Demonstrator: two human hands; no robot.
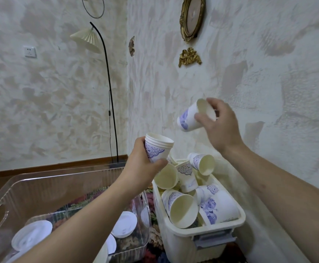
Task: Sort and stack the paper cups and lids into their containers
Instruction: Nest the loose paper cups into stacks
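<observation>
My left hand grips a short stack of nested white paper cups with blue patterns, held upright above the bins. My right hand holds a single patterned cup by its rim, tilted with its mouth toward me, up and to the right of the stack. Below, a cream plastic bin is heaped with several loose cups lying at all angles. At the lower left, a clear plastic container holds several white lids.
The bins rest on a flower-patterned cloth. A textured wall stands close behind and to the right. A black floor lamp with a pleated shade rises in the corner, and a gilded frame hangs on the wall.
</observation>
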